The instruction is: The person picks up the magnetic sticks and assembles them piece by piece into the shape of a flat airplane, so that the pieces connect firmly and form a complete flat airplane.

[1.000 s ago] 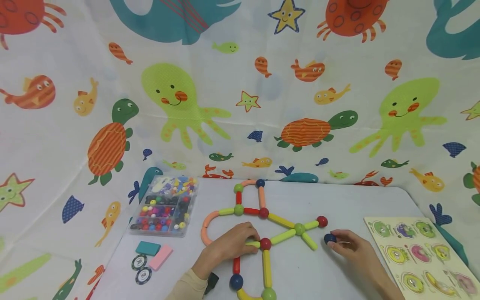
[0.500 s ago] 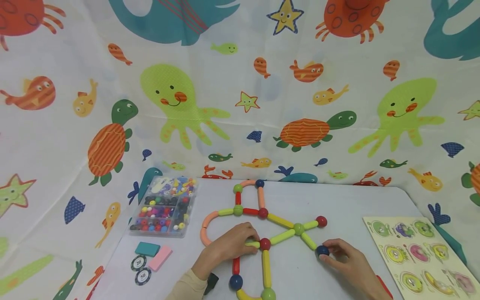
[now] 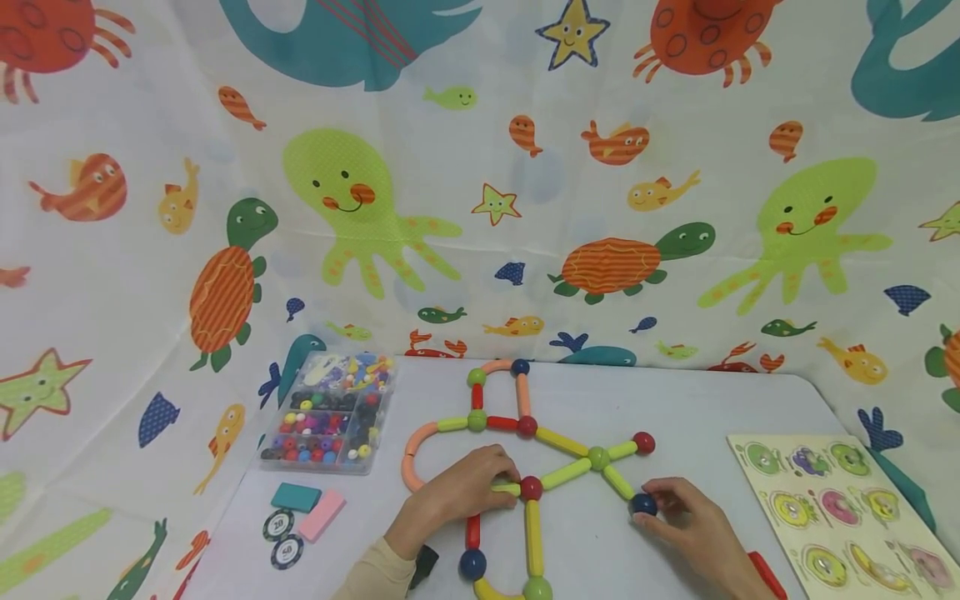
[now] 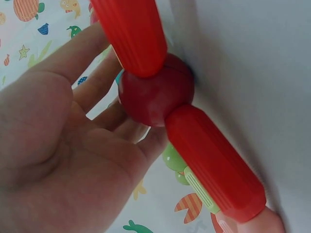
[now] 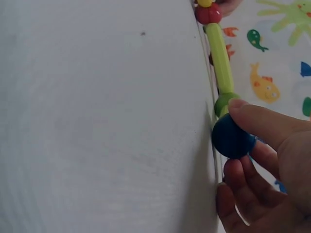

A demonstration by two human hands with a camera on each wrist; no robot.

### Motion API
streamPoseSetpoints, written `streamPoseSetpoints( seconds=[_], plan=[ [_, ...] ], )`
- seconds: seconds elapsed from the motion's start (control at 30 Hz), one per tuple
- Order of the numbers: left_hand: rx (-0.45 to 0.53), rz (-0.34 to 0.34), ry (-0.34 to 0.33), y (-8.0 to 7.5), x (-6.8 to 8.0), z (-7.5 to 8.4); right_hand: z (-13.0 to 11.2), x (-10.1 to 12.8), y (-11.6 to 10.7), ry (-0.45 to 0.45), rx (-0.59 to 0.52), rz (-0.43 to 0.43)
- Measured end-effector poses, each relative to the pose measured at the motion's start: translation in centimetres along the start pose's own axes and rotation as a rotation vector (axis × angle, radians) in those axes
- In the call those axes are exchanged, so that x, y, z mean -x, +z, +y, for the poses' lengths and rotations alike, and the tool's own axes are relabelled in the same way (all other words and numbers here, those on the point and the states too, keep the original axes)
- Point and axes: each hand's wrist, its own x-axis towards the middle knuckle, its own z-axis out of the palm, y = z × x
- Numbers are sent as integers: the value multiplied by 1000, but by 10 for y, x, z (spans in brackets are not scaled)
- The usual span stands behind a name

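A flat figure of coloured magnetic sticks and balls [image 3: 525, 427] lies on the white table [image 3: 675, 400]. My left hand [image 3: 504, 486] pinches a short yellow-green stick [image 3: 505, 487] beside a red ball [image 3: 531, 487]. In the left wrist view that hand [image 4: 114, 97] lies against a red ball [image 4: 155, 94] joined to two red sticks. My right hand [image 3: 651, 507] pinches a dark blue ball [image 3: 642, 503] against the tip of a slanting yellow-green stick [image 3: 618, 482]. The right wrist view shows the right hand [image 5: 235, 143] with thumb and fingers round the blue ball [image 5: 232, 137], below a green ball [image 5: 224, 103].
A clear bead box [image 3: 330, 412] stands at the left, with teal [image 3: 296, 497] and pink [image 3: 322, 514] blocks and two chips [image 3: 282, 537] in front. A wooden puzzle board [image 3: 847, 508] lies at the right. A sea-animal cloth [image 3: 480, 208] hangs behind.
My right hand has carried the dark blue ball left and down, from open table to the tip of the slanting yellow-green stick. The left hand has stayed put.
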Motion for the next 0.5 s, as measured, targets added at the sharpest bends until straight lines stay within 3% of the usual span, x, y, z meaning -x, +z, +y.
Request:
streamPoseSetpoints(
  seconds=[0.5],
  plan=[
    [22, -5, -8, -2, -1, 3, -4, 0, 6, -51, 35, 24]
  ],
)
